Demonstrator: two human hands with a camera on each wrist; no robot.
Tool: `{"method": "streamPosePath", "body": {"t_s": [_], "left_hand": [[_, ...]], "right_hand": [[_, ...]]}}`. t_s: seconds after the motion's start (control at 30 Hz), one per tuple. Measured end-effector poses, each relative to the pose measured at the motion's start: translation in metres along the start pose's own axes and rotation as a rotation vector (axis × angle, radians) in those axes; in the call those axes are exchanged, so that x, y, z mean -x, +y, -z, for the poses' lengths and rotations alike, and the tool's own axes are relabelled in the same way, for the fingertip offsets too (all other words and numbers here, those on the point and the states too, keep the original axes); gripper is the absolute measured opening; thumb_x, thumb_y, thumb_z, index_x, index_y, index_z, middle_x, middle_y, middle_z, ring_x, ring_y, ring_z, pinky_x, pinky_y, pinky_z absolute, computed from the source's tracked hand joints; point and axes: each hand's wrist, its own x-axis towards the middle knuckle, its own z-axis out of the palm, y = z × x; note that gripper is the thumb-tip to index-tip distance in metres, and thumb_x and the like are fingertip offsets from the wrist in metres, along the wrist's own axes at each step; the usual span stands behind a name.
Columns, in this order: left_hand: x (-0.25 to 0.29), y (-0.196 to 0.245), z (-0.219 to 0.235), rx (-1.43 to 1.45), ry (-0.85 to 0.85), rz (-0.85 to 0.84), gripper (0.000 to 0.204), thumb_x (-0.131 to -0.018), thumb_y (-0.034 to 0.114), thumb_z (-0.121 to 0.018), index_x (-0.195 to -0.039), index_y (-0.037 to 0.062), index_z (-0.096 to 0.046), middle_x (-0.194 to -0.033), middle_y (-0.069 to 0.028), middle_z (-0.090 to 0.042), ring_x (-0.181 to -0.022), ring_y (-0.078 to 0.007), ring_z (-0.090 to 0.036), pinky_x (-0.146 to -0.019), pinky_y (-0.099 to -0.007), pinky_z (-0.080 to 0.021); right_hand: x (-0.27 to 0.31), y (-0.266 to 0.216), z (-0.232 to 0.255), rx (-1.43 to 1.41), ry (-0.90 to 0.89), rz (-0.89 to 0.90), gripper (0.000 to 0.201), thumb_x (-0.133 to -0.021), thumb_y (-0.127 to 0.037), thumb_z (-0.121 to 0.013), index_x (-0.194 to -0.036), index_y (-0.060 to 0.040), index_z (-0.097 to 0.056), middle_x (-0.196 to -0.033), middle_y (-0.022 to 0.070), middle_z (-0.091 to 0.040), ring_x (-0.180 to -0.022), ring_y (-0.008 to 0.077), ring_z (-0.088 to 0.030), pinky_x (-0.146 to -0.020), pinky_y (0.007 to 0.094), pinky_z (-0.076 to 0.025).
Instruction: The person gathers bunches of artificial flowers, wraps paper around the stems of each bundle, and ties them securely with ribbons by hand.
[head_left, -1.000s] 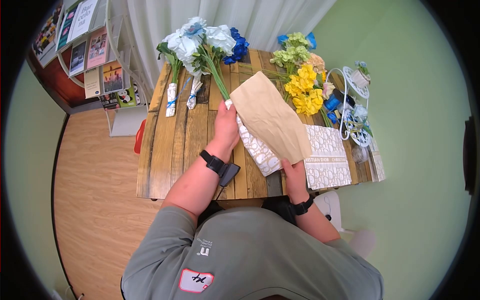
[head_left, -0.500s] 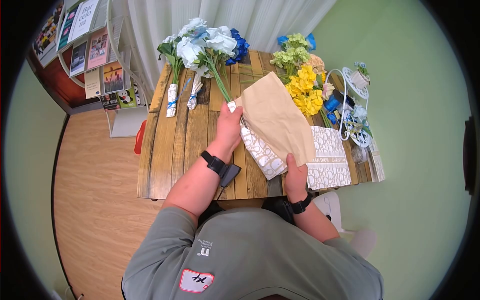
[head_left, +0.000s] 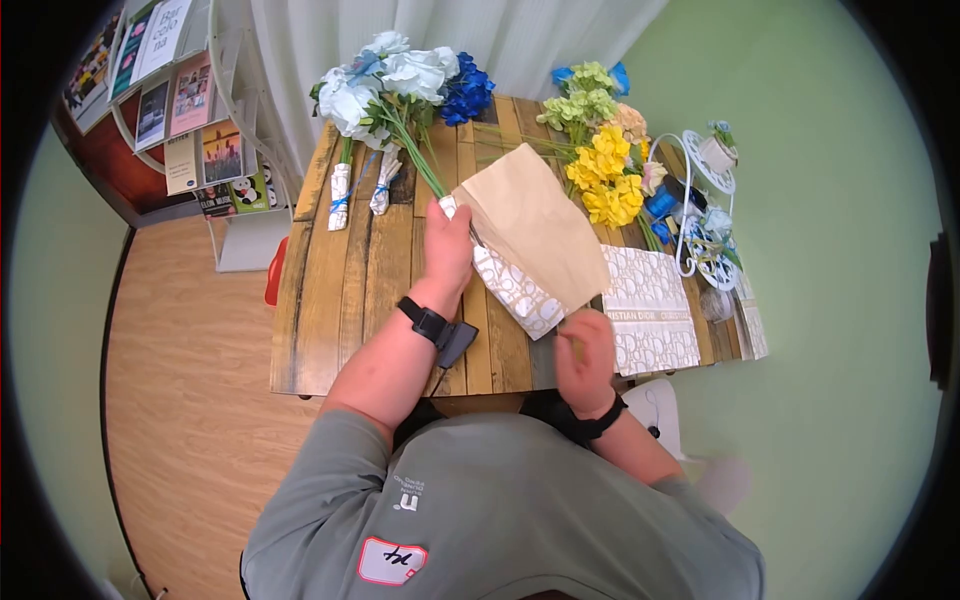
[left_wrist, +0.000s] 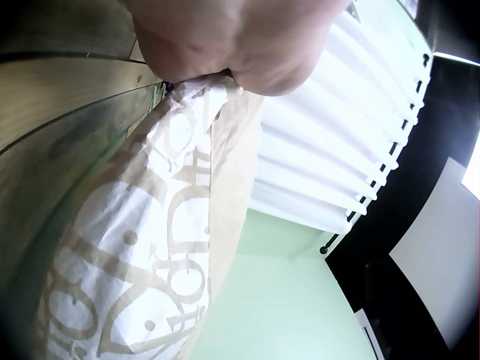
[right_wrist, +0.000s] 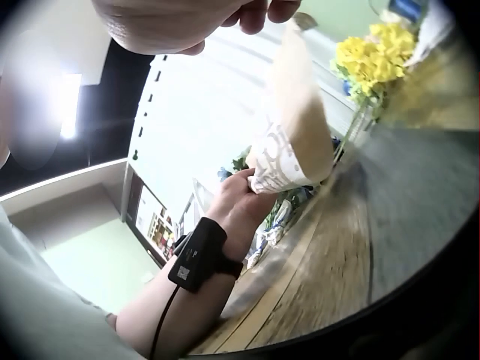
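My left hand (head_left: 449, 243) grips the wrapped lower stems of a bouquet of pale blue artificial flowers (head_left: 414, 75), along with the edge of a paper sheet. That wrapping paper (head_left: 535, 225) is plain tan on one side. A folded-over part, the white-and-tan lettered side (left_wrist: 150, 247), slants down from the left hand. At the sheet's lower right corner, my right hand (head_left: 586, 362) appears blurred, its fingers loosely bent and close to the paper edge. In the right wrist view the fingertips (right_wrist: 283, 10) are near the paper's upper tip, with nothing seen between them.
Two small wrapped bundles tied with blue ribbon, one a bundle (head_left: 340, 195), lie at the left. Dark blue flowers (head_left: 467, 90) and yellow flowers (head_left: 606, 175) lie farther back. Patterned paper (head_left: 652, 312) and a white wire stand (head_left: 690, 235) are on the right of the wooden table (head_left: 310, 320).
The right thumb has come off the face of the paper and the hand has turned, fingers bending. The left hand with bouquet and paper has shifted slightly left.
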Motion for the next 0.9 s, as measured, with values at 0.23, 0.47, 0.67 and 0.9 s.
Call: {"method": "streamPosePath", "body": {"t_s": [0.23, 0.47, 0.67, 0.9], "left_hand": [[0.005, -0.004, 0.0, -0.071, -0.016, -0.001, 0.036, -0.099, 0.002, -0.052, -0.134, 0.0011, -0.044, -0.116, -0.0084, -0.062, -0.101, -0.0169, -0.06, -0.091, -0.0321, -0.05], [0.001, -0.002, 0.003, -0.019, -0.02, -0.011, 0.036, -0.099, 0.002, -0.052, -0.134, 0.0019, -0.044, -0.115, -0.0079, -0.062, -0.101, -0.0169, -0.06, -0.09, -0.0315, -0.049], [-0.002, -0.005, 0.006, -0.053, -0.05, -0.012, 0.033, -0.099, 0.002, -0.052, -0.131, 0.0017, -0.046, -0.114, -0.0078, -0.063, -0.102, -0.0165, -0.06, -0.09, -0.0311, -0.049], [-0.003, -0.002, 0.006, -0.031, -0.088, 0.007, 0.031, -0.099, 0.002, -0.053, -0.129, 0.0015, -0.046, -0.115, -0.0085, -0.063, -0.102, -0.0166, -0.06, -0.092, -0.0309, -0.048]], "right_hand": [[-0.052, -0.003, -0.061, 0.04, -0.275, -0.02, 0.041, -0.079, -0.004, -0.072, -0.118, 0.003, -0.061, -0.115, 0.0188, -0.062, -0.105, 0.0381, -0.061, -0.092, 0.0449, -0.049], [-0.051, 0.0, -0.076, 0.051, -0.378, -0.314, 0.041, -0.083, -0.01, -0.071, -0.121, 0.0013, -0.061, -0.113, 0.0206, -0.063, -0.101, 0.0399, -0.061, -0.087, 0.0452, -0.05], [-0.043, 0.014, -0.083, -0.121, -0.473, -0.614, 0.026, -0.085, -0.012, -0.069, -0.108, -0.0004, -0.065, -0.104, 0.0204, -0.063, -0.095, 0.0387, -0.062, -0.081, 0.0433, -0.05], [-0.027, 0.034, -0.094, -0.12, -0.338, -0.456, 0.018, -0.086, -0.013, -0.068, -0.095, 0.0019, -0.064, -0.088, 0.0192, -0.067, -0.081, 0.0353, -0.065, -0.073, 0.0398, -0.051]]}}
